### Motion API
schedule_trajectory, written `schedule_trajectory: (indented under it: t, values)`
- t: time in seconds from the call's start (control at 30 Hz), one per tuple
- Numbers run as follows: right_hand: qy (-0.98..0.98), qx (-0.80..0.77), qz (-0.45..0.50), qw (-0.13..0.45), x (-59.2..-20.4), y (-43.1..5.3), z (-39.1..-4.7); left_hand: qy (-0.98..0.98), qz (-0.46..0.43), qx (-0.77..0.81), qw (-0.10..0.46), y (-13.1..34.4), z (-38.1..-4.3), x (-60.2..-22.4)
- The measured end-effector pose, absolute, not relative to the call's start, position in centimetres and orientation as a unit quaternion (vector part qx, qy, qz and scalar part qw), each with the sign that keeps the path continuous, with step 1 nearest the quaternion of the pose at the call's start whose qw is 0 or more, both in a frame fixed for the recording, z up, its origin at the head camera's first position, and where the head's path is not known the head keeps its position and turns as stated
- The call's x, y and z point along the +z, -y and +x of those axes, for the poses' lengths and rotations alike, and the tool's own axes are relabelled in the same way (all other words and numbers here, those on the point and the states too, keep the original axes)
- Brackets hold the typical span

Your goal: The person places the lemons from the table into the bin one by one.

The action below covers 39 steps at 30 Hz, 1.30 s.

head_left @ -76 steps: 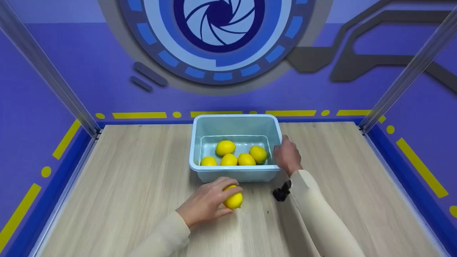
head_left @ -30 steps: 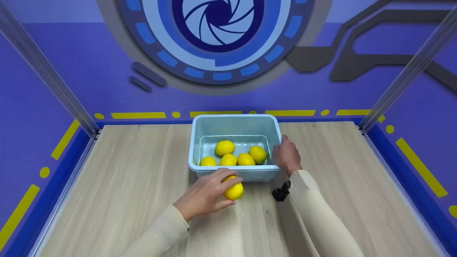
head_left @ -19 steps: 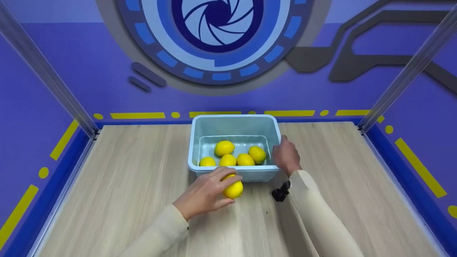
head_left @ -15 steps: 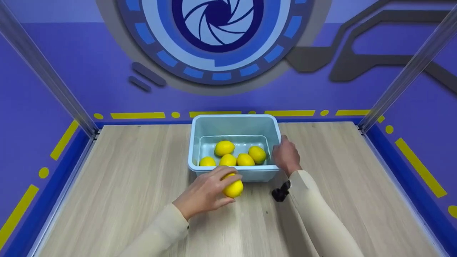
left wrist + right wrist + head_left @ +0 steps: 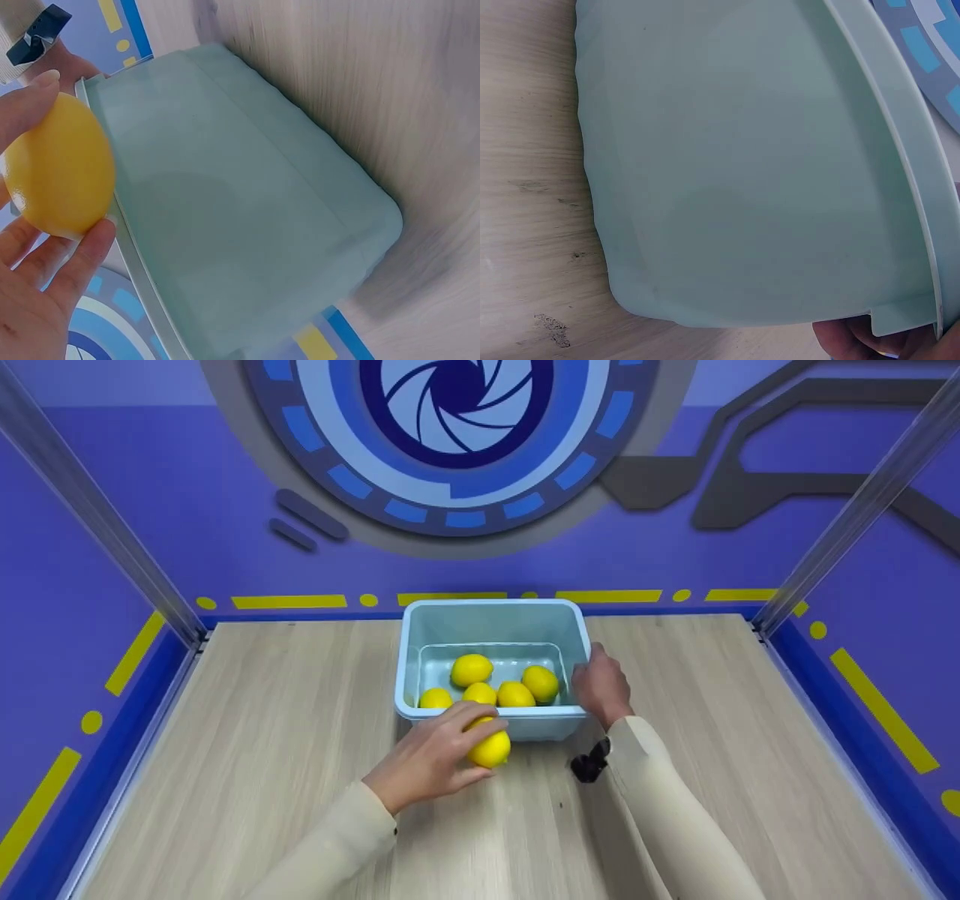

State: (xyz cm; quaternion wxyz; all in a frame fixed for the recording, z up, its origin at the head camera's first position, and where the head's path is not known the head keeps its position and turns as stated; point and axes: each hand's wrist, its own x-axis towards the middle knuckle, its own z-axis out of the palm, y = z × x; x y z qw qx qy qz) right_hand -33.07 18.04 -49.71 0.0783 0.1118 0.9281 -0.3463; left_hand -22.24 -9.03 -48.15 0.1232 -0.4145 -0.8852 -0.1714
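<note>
A yellow lemon (image 5: 490,745) is held between the thumb and fingers of my left hand (image 5: 439,754), close in front of the bin's near wall. In the left wrist view the lemon (image 5: 61,169) is level with the bin's rim. The light blue plastic bin (image 5: 495,625) stands on the table, with several lemons (image 5: 472,669) lying on its floor toward the near side. My right hand (image 5: 602,684) grips the bin's right rim near the front corner. The right wrist view shows its fingers (image 5: 838,341) curled under the rim, partly hidden by the bin's wall (image 5: 750,165).
The wooden tabletop (image 5: 300,720) reaches to blue-purple panels (image 5: 360,562) at the back and both sides. Metal corner posts (image 5: 142,540) rise at the back corners. A small black device (image 5: 590,761) is strapped at the right wrist.
My left hand has lifted the lemon from low in front of the bin up toward its near rim. The right hand and the bin stay in place.
</note>
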Motion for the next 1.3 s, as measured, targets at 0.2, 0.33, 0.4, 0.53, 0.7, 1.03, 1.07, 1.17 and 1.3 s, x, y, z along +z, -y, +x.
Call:
schedule_trajectory:
  t: [0.2,0.33,0.4,0.53,0.7,1.03,1.07,1.17,1.3]
  values:
    - [-0.924,-0.355,0.113,0.084,-49.60,-18.03,-32.99,0.888,-0.410,-0.166,0.123,9.12,-22.35,-48.06]
    - [-0.923,-0.356,0.117,0.090,-49.46,-17.96,-33.02,0.890,-0.407,-0.163,0.124,9.14,-22.45,-47.94]
    - [-0.922,-0.357,0.120,0.091,-49.41,-17.93,-33.07,0.890,-0.407,-0.162,0.124,9.14,-22.49,-47.89]
    - [-0.921,-0.357,0.127,0.094,-49.34,-17.85,-33.17,0.890,-0.407,-0.163,0.124,9.13,-22.56,-47.79]
    - [-0.920,-0.358,0.127,0.097,-49.40,-17.89,-33.22,0.889,-0.405,-0.169,0.131,9.12,-22.63,-47.73]
    - [-0.930,-0.342,0.114,0.077,-49.70,-17.95,-33.09,0.884,-0.412,-0.166,0.148,8.95,-22.93,-47.60]
    - [-0.930,-0.341,0.113,0.075,-49.72,-17.96,-33.10,0.883,-0.412,-0.166,0.149,8.93,-22.97,-47.58]
    - [-0.929,-0.342,0.117,0.077,-49.74,-17.96,-33.15,0.884,-0.411,-0.166,0.147,8.89,-23.07,-47.50]
    - [-0.926,-0.346,0.124,0.085,-49.71,-17.96,-33.24,0.886,-0.408,-0.169,0.142,8.85,-23.18,-47.42]
